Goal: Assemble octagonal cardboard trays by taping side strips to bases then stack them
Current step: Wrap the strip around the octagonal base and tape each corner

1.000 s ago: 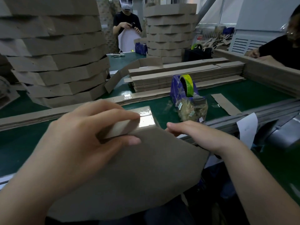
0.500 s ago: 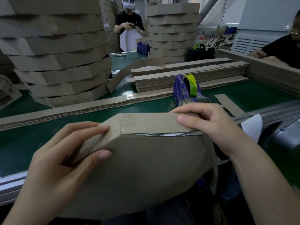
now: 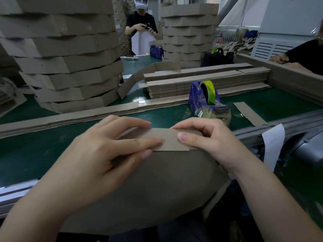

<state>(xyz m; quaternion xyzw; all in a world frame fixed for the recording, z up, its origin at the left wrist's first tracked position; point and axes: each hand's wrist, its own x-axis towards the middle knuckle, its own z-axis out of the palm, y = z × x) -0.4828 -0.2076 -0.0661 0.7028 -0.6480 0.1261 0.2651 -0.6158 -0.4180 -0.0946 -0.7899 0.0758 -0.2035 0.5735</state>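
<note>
Towering at far L is a stack of trays (image 3: pixel 70 55) on the green table (image 3: pixel 26 154), its layers turned a bit against each other. Just in front of it a long flat strip (image 3: pixel 87 117) runs across the table from the L edge toward centre.

Nearer the camera, the left hand (image 3: pixel 104 154) grasps the side strip (image 3: pixel 166 138) of a tray (image 3: pixel 166 189). The index finger goes over the strip's top edge, the middle finger lies along its face, and the thumb is on the base just below the seam. The tray sits centre-bottom at the table's near edge, between both hands, w/ its wide base toward the camera. The right hand (image 3: pixel 209 142) pinches the same strip from the other side, index hooked over the top, thumb flat on the face. L fingertips and R thumb are near each other but apart.

Behind, mid-table, are a pile of flat strips (image 3: pixel 227 79) and a blue tape dispenser (image 3: pixel 195 95) w/ a yellow-green roll, just in front of the pile. Further back a person (image 3: pixel 139 23) stands L of a second stack of trays (image 3: pixel 188 32).

At R lie a loose cardboard piece (image 3: pixel 250 113) and a white sheet (image 3: pixel 272 145). Another person (image 3: pixel 305 56) is at the frame edge.
</note>
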